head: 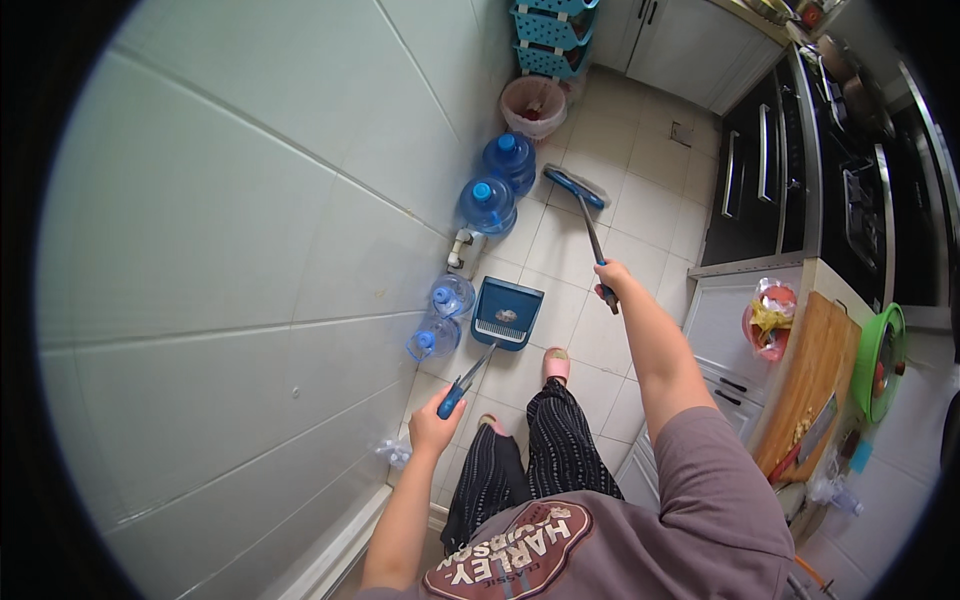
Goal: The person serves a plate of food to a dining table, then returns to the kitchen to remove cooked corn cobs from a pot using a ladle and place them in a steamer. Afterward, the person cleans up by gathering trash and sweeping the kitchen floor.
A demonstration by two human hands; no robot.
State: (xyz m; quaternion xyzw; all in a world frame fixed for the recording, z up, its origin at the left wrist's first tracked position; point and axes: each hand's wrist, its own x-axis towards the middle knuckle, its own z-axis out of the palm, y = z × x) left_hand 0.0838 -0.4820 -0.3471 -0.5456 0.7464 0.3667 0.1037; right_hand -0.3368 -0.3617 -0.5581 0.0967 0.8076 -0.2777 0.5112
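My left hand (435,424) is closed around the blue grip of a long-handled dustpan (508,304), whose dark blue pan rests on the tiled floor before my feet. A row of pale comb teeth runs along the pan's near side. My right hand (613,277) grips the handle of a broom (576,186), near its end. The broom's blue head with grey bristles lies on the floor farther off, beyond the dustpan and close to the blue water jugs. Pan and broom head are apart.
Large blue water jugs (489,204), clear bottles (451,295), a lined waste bin (533,107) and stacked turquoise baskets (551,58) line the left wall. On the right are an oven (757,172) and a counter bearing a wooden cutting board (814,375) with a cleaver (819,427).
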